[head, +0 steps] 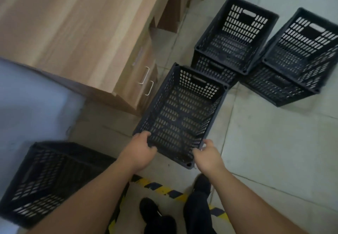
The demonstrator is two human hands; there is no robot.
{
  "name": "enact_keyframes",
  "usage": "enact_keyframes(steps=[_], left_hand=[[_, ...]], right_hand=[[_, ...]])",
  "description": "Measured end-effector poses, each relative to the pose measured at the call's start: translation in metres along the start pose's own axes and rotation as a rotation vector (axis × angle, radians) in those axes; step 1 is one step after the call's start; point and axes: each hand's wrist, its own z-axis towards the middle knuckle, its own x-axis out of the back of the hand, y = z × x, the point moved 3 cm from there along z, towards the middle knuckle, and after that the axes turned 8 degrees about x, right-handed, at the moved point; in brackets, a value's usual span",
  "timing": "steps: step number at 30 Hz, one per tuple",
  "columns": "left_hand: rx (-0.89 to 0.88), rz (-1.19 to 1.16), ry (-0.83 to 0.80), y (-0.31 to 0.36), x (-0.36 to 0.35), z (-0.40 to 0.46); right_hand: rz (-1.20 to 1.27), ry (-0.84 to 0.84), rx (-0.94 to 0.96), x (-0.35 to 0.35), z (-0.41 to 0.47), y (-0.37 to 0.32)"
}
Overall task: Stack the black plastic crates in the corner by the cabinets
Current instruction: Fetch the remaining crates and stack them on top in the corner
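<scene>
— Crates first, from the left: we have one crate (53, 180) on the floor at the lower left, by the pale wall (31, 98), blurred, so we cannot tell whether it is one or a pile.

— And the wooden cabinets (76, 38) run above it, with two metal handles (146, 82) on the near end. That gap between wall and cabinets looks like our corner.

— Next, the middle crate (181, 111), empty. Our left hand (140, 151) is curled over its near rim at the left corner, and our right hand (209, 154) is closed on the near right corner. Both grip that one crate; whether it is off the floor we cannot tell.

— Further right, two more piles: a crate nested in another (236, 38), and beside it a second pair (300, 50), tilted, sitting loosely.

— So we judge the job is early. One crate seems placed, one is in our hands, four are left out on the tiles.

— The tiled floor (274, 142) is pale grey, with a yellow-and-black tape strip (161, 188) near our dark shoes (151, 213).
</scene>
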Motion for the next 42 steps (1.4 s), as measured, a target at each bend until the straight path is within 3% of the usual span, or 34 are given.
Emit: enact_keyframes(steps=[11, 19, 35, 42], left_hand=[[0.028, 0.003, 0.019, 0.084, -0.008, 0.062], [0.042, 0.048, 0.059, 0.108, -0.008, 0.144], [0.122, 0.164, 0.224, 0.09, 0.001, 0.296], [0.221, 0.092, 0.141, 0.088, -0.005, 0.315]], right_hand=[[0.184, 0.112, -0.104, 0.077, 0.071, 0.022], [0.287, 0.166, -0.164, 0.059, 0.13, 0.035], [0.34, 0.246, -0.288, 0.004, 0.242, 0.065], [0.378, 0.253, -0.252, -0.005, 0.256, 0.071]])
